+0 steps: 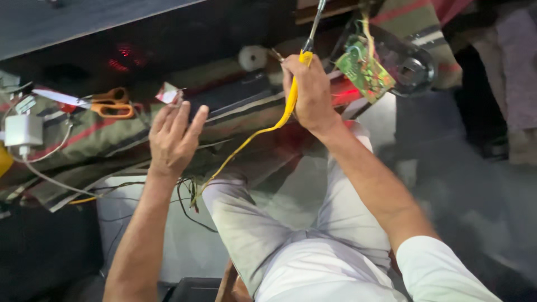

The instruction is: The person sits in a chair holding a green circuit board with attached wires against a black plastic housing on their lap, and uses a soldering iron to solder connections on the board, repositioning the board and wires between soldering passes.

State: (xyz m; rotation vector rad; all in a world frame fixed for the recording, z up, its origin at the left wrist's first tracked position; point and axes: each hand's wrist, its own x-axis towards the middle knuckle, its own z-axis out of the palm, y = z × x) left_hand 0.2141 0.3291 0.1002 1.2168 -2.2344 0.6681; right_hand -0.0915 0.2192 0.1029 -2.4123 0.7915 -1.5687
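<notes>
My right hand (310, 92) grips a yellow-handled soldering iron (305, 56); its metal shaft points up toward the top edge and its yellow cord (246, 142) trails down to the left. My left hand (173, 137) is raised with the fingers spread and nothing in it, just below a small white and red scrap (166, 93). A green circuit board (363, 67) with a yellow wire lies up and to the right of my right hand, resting against a black plastic housing (411, 64).
Orange-handled scissors (112, 103) lie on the striped cloth (112, 134) at left. A white charger block (22, 130) with its white cable sits at the far left. A white tape roll (253, 57) is near the top. Thin black wires (187, 207) hang by my knee.
</notes>
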